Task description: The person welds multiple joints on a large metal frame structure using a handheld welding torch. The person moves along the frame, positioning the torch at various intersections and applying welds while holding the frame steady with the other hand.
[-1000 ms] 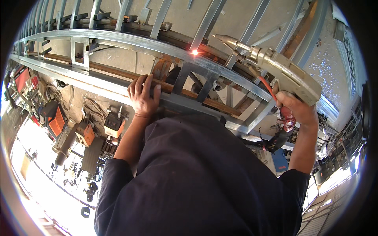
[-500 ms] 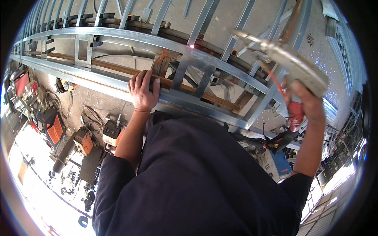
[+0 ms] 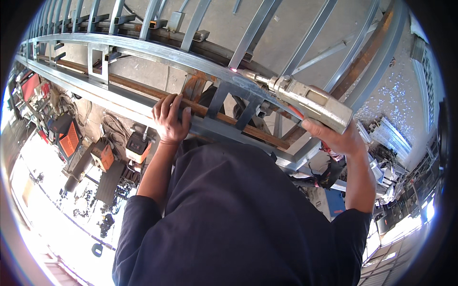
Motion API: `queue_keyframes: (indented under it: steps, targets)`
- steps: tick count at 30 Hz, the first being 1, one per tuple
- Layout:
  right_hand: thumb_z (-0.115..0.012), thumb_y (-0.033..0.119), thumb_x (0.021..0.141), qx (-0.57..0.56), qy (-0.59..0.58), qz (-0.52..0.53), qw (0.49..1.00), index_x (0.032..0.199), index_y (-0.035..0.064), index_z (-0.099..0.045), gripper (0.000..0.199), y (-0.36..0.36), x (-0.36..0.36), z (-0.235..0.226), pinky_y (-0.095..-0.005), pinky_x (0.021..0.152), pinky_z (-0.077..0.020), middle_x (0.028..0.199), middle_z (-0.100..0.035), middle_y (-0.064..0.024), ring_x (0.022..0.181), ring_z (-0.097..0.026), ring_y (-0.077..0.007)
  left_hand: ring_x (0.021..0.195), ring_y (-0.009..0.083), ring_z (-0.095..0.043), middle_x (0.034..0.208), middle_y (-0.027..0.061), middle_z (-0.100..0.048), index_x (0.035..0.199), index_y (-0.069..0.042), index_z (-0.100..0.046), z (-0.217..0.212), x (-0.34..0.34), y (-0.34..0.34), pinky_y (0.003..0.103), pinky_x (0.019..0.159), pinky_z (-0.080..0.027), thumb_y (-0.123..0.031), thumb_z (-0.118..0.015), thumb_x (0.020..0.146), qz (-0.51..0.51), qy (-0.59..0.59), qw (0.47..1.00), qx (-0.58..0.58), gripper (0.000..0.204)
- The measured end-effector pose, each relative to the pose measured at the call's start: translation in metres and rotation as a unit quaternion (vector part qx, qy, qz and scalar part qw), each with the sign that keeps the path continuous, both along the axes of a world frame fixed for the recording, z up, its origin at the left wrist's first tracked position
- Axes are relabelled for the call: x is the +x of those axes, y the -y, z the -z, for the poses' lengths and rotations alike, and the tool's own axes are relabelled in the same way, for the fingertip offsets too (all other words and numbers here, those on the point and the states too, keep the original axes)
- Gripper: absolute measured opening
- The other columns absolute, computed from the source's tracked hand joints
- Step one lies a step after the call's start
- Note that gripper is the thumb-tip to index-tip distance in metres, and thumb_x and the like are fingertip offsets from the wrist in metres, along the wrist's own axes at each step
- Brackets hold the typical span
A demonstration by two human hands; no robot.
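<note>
My right hand (image 3: 341, 140) is closed round the grip of a handheld laser welding gun (image 3: 312, 100), a boxy silver-grey tool. Its narrow nozzle (image 3: 255, 76) points left, its tip close to a small pink light spot where an upright bar (image 3: 253, 35) meets the long far rail (image 3: 176, 58) of a galvanized steel frame. My left hand (image 3: 171, 119) rests over the near rail (image 3: 119, 101), fingers stretched and slightly apart, thumb to the right. Beside its fingertips runs a rusty bar (image 3: 138, 86). My right palm hides most of the gun's handle.
Parallel steel bars (image 3: 195, 24) extend away beyond the far rail. Orange-and-black machines (image 3: 138, 147) and coiled cables (image 3: 114, 127) lie on the floor at left. A blue case (image 3: 335, 201) stands at lower right. Stacked metal profiles (image 3: 391, 136) lie at right.
My right hand has brought the welding gun left and lower, its nozzle now beside the bar joint. My left hand stays on the near rail. The view has shifted slightly.
</note>
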State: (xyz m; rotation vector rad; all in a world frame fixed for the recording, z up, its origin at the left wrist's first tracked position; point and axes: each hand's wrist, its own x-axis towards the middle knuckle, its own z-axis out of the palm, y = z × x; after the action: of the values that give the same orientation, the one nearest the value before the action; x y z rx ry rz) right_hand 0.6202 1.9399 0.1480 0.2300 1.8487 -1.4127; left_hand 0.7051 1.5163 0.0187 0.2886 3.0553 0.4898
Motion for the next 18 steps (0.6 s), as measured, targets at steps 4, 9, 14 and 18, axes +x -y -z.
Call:
queue_keyframes:
  steps: [4, 9, 14, 18]
  targets:
    - [-0.081, 0.017, 0.091, -0.033, 0.001, -0.004, 0.999, 0.145, 0.0017, -0.057, 0.061, 0.000, -0.003, 0.007, -0.0285, 0.090, -0.0545, 0.113, -0.077, -0.0085, 0.102, -0.069, -0.0121, 0.117, 0.0331, -0.058, 0.124, 0.0109, -0.066, 0.125, -0.007, -0.070, -0.002, -0.002, -0.001, 0.047, 0.105, -0.041, -0.030, -0.068, 0.089, 0.004, 0.006, 1.000, 0.002, 0.043]
    - [-0.081, 0.015, 0.091, -0.035, 0.006, -0.022, 0.999, 0.147, 0.0029, -0.054, 0.063, -0.001, -0.004, 0.009, -0.0278, 0.089, -0.0545, 0.115, -0.077, -0.0084, 0.099, -0.068, -0.0101, 0.117, 0.0349, -0.058, 0.123, 0.0141, -0.066, 0.125, -0.005, -0.070, -0.004, -0.005, -0.003, 0.047, 0.106, -0.041, -0.026, -0.066, 0.090, 0.005, 0.012, 1.000, -0.003, 0.041]
    - [-0.080, 0.012, 0.090, -0.052, -0.028, -0.023, 0.998, 0.149, 0.0041, -0.052, 0.067, 0.001, 0.001, 0.015, -0.0267, 0.086, -0.0553, 0.117, -0.076, -0.0082, 0.098, -0.066, -0.0067, 0.117, 0.0362, -0.058, 0.122, 0.0162, -0.066, 0.123, -0.003, -0.070, -0.004, -0.006, -0.004, 0.048, 0.106, -0.041, -0.027, -0.064, 0.090, 0.006, 0.015, 1.000, -0.009, 0.041]
    - [-0.078, 0.010, 0.091, -0.053, -0.036, -0.026, 0.998, 0.150, 0.0047, -0.051, 0.065, 0.003, 0.000, 0.014, -0.0266, 0.085, -0.0560, 0.117, -0.076, -0.0078, 0.098, -0.066, -0.0067, 0.117, 0.0363, -0.058, 0.122, 0.0161, -0.066, 0.123, -0.003, -0.070, -0.003, -0.004, -0.004, 0.048, 0.105, -0.041, -0.027, -0.064, 0.090, 0.003, 0.012, 1.000, -0.006, 0.041]
